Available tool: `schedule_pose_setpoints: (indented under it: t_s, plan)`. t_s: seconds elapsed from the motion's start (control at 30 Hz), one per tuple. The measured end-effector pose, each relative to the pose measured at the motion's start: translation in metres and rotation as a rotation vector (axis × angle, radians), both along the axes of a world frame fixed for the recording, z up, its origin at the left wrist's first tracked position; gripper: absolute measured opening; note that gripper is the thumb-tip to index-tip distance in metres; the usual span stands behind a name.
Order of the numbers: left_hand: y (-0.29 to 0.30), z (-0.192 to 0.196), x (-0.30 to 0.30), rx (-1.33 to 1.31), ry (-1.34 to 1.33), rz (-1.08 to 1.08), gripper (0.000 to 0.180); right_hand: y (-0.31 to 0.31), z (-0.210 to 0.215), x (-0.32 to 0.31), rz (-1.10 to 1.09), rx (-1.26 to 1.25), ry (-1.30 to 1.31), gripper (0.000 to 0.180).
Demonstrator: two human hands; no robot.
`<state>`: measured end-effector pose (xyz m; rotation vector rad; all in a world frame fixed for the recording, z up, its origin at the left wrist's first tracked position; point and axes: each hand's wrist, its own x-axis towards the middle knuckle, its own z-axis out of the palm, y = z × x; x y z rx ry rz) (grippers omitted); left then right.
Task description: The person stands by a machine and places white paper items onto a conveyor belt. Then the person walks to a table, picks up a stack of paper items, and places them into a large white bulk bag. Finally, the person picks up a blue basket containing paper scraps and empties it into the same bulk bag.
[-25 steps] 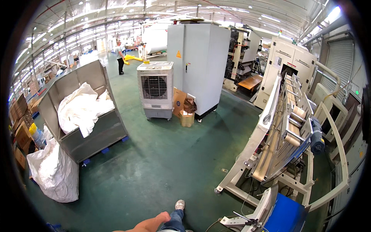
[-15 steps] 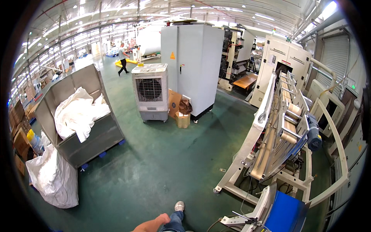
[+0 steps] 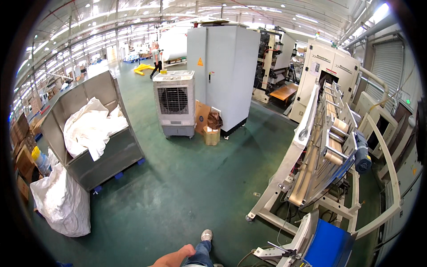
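My left hand [image 3: 188,250] is low in the picture, its bare forearm coming in from the lower edge. Its fingers look curled closed in front of my jeans [image 3: 202,254]; the palm side is hidden, so I cannot see whether anything is in it. One light-coloured shoe [image 3: 207,235] stands forward on the green floor [image 3: 178,191]. My right hand does not show. Nearest on the right is a machine end with a blue belt [image 3: 327,244], apart from my hand.
On the left stand a grey metal bin [image 3: 106,167] with white sheeting [image 3: 86,129] and a white sack [image 3: 62,202]. Ahead are an air cooler [image 3: 175,104], a grey cabinet [image 3: 222,80] and a carton [image 3: 211,136]. A framed conveyor [image 3: 331,142] fills the right. A person [image 3: 156,60] walks far off.
The distant person has walked to the right, now partly behind the air cooler. My view has shifted slightly. My left hand stays in nearly the same place.
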<state>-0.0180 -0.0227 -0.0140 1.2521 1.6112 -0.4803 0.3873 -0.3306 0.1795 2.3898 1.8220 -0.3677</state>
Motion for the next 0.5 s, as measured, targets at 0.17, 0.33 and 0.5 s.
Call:
schedule_pose_setpoints:
  t_s: [0.17,0.33,0.5]
  plan:
    - [0.000,0.005,0.002,0.030,0.012,0.016,0.030,-0.003,-0.001,-0.002,0.042,0.009,-0.064,0.021]
    - [0.003,0.012,0.005,0.034,0.052,-0.018,0.030,0.003,0.006,-0.004,0.033,0.095,-0.125,0.020]
    - [0.002,0.008,0.000,0.014,0.052,-0.015,0.028,0.016,0.022,-0.001,-0.043,-0.002,-0.009,0.019]
